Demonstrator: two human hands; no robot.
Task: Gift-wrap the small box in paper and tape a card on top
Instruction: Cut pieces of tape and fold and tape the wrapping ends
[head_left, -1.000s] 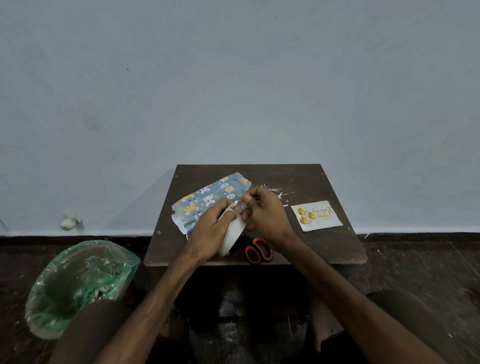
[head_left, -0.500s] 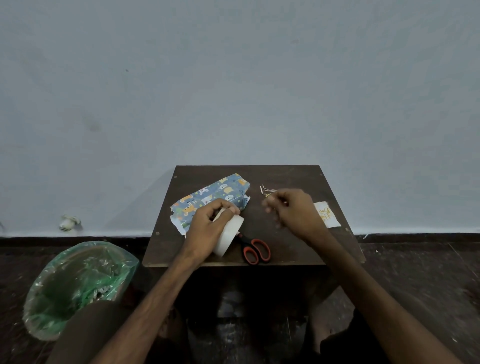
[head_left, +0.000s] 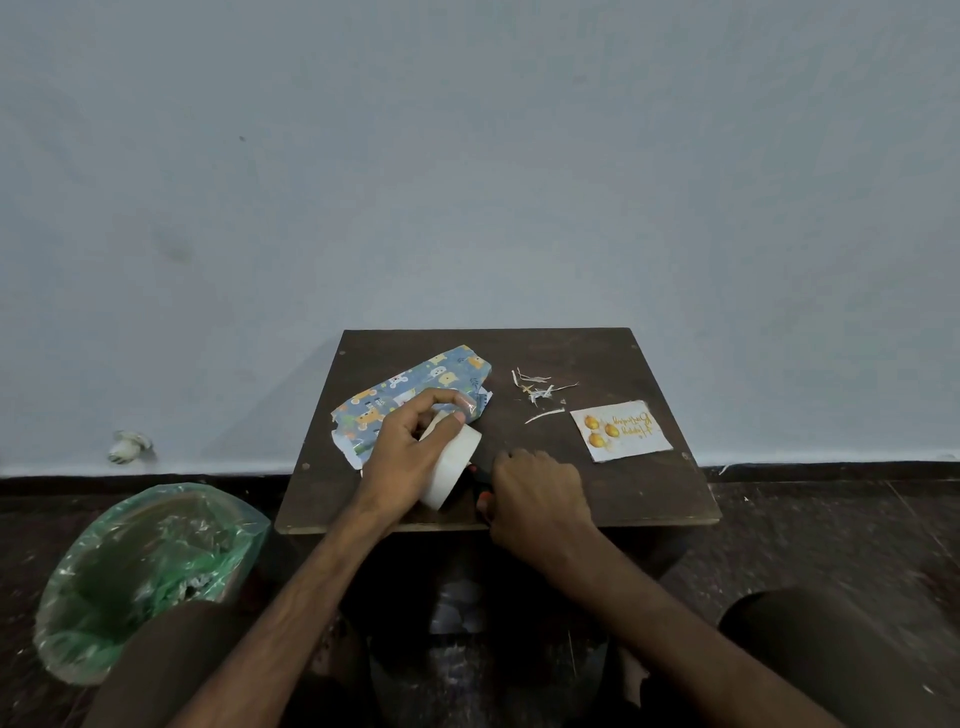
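L hand (head_left: 410, 448) is gripping tape roll (head_left: 451, 470) beside wrapped box (head_left: 402, 392); R hand (head_left: 540, 493) is curling round scissors (head_left: 485, 499) on bench (head_left: 597, 353); card (head_left: 621, 430) is lying apart, to R.

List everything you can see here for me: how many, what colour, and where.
table: one, dark brown, against the wall
wrapped box: one, blue patterned paper, table's rear left
tape roll: one, white, in the left hand
scissors: one pair, red handles, mostly hidden under the right hand
card: one, white with yellow print, table's right
paper scraps: several, white, mid-table
bin: one, green liner, floor left
left hand: grips the tape roll
right hand: curled over the scissors
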